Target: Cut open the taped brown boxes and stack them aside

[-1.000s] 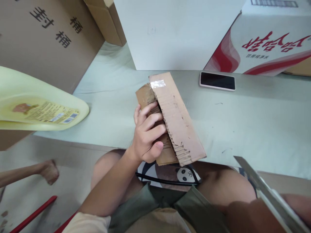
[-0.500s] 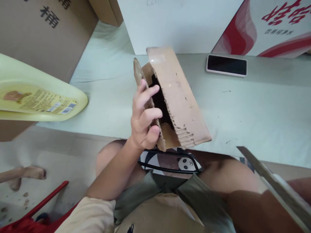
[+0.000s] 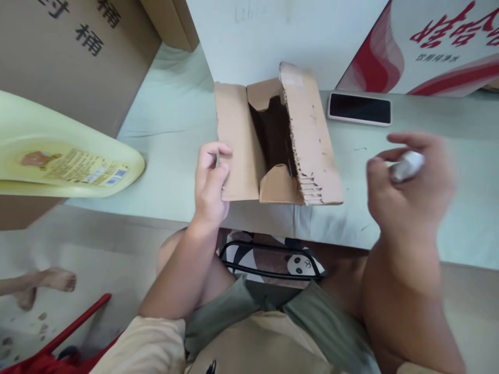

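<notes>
A small torn cardboard box (image 3: 273, 140) lies opened out on the pale green table (image 3: 167, 130), its dark inside facing up. My left hand (image 3: 210, 182) pinches the box's left flap at its near edge, fingers curled. My right hand (image 3: 409, 182) is raised to the right of the box, blurred by motion, with its fingers closed round a small grey-white object (image 3: 405, 165) that I cannot make out.
A black phone (image 3: 359, 108) lies face up behind the box. Large cardboard cartons (image 3: 70, 52) and a red-and-white carton (image 3: 429, 47) stand at the back. A yellow bottle (image 3: 58, 156) juts in from the left. Someone's bare foot (image 3: 47, 283) rests on the floor at lower left.
The box went from held upright and closed to lying spread open on the table. My right hand came up from the lower right corner to beside the box.
</notes>
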Demonstrator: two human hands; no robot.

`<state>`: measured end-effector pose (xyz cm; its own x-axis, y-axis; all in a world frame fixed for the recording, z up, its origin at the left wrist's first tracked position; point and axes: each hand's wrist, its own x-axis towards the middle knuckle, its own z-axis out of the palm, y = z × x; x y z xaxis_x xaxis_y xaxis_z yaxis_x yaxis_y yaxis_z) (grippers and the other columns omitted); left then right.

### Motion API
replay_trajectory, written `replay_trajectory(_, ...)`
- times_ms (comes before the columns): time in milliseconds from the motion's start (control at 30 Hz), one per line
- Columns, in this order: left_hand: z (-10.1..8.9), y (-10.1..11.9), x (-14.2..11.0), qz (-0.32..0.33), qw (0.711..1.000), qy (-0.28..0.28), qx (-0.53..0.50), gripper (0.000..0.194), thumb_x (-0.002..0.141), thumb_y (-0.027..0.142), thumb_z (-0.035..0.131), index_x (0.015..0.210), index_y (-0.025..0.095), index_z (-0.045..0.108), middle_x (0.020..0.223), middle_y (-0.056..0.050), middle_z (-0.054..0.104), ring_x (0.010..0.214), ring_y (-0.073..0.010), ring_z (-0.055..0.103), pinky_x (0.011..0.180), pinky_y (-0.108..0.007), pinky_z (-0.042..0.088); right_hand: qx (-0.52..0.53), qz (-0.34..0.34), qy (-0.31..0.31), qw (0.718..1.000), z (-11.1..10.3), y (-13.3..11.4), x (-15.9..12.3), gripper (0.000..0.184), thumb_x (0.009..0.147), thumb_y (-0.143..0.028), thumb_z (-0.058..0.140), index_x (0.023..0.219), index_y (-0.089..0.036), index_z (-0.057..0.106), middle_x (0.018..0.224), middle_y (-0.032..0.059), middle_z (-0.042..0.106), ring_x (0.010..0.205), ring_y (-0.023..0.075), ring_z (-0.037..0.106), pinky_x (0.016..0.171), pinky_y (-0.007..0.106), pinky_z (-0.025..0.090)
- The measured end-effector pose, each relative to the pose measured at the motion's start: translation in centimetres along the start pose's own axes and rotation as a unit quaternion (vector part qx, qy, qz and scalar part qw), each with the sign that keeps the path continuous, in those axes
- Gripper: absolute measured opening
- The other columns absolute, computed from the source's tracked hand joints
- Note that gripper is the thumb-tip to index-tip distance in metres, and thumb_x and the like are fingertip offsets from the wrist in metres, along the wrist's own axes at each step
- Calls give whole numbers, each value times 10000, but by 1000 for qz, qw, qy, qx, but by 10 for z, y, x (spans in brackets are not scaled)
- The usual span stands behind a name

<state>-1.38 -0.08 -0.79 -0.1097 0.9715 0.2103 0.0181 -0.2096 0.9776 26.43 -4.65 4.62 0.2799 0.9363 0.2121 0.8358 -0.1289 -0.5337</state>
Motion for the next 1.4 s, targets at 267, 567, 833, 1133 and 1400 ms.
replay_trajectory(267,-25,20,20,-223,973,10,-53,367,815,274,716,1182,265,715,1254,-36,732,1030,-253,750,724,-293,633,-103,61,-187,975,59,61,19,738,846,-380,556,1549,-162,496,1263,242,602,1129,450,642,949,666,548)
replay_trajectory(567,-40,11,23,-287,951,-19,-113,530,765,141,766,1263,297,676,1239,-47,737,816,-184,778,583,-246,668,-108,-153,-221,957,68,48,-3,520,892,-504,583,1338,-265,704,1612,155,422,1533,558,289,1181,804,295)
replay_trajectory(833,-36,0,31,-315,940,-10,-127,478,731,65,740,1170,244,669,993,-11,771,618,-136,731,482,-202,626,59,-203,-218,953,68,36,-3,815,953,-578,530,1652,-219,314,1720,152,300,1620,407,242,1298,657,271)
replay_trajectory(1133,-21,3,25,-330,939,-67,-73,407,724,209,819,1111,205,695,1008,-56,805,730,-207,779,526,-254,636,240,-147,-95,955,74,35,-14,865,889,-740,632,1567,-247,421,1493,176,587,1522,391,450,1286,611,346)
replay_trajectory(1400,-14,-12,18,-255,964,-52,-58,409,879,562,656,1096,227,747,1285,-82,779,1434,-343,574,1230,-511,445,330,-44,-68,941,80,32,-9,686,753,-686,832,1204,-209,631,1095,147,725,1068,364,723,907,545,633)
